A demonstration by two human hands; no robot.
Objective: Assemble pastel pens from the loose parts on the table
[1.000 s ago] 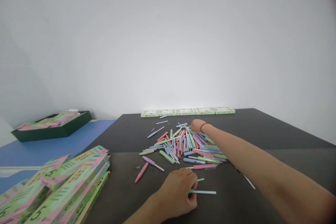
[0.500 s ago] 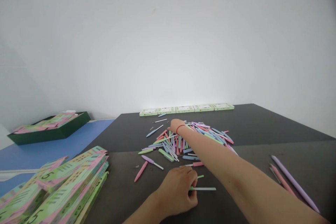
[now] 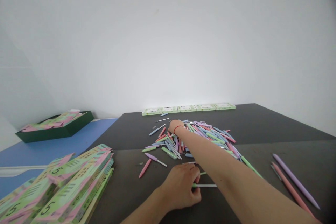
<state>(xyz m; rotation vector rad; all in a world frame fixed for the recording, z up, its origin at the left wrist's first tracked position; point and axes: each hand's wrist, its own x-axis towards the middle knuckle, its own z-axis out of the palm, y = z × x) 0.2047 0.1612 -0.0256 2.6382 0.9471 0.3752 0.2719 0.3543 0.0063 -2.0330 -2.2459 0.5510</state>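
Observation:
My left hand (image 3: pixel 183 184) is closed on a green pen piece whose white tube (image 3: pixel 207 185) sticks out to the right, just above the dark tabletop. A thin green piece (image 3: pixel 203 173) shows past its fingers, partly hidden. My right hand (image 3: pixel 174 126), with a red string at the wrist, reaches across to the far left side of a pile of pastel pen parts (image 3: pixel 174 147). Its fingers point down into the pile and are hidden. Nearest my left hand, a purple pen piece with a white tube (image 3: pixel 155 159) and a pink pen piece (image 3: pixel 145 168) lie loose.
Stacked green and pink printed boxes (image 3: pixel 78 178) stand at the front left. Behind them a dark green tray (image 3: pixel 52 133) holds more packaging on a blue surface (image 3: pixel 105 126). Flat pale-green boxes (image 3: pixel 186 108) line the back edge. A purple pen (image 3: pixel 296 180) and a pink pen (image 3: pixel 292 189) lie at right.
The whole view has shifted slightly, moving things a little to the right. My right forearm sits lower and farther left over the pile, uncovering green and purple pens. My left hand keeps its hold.

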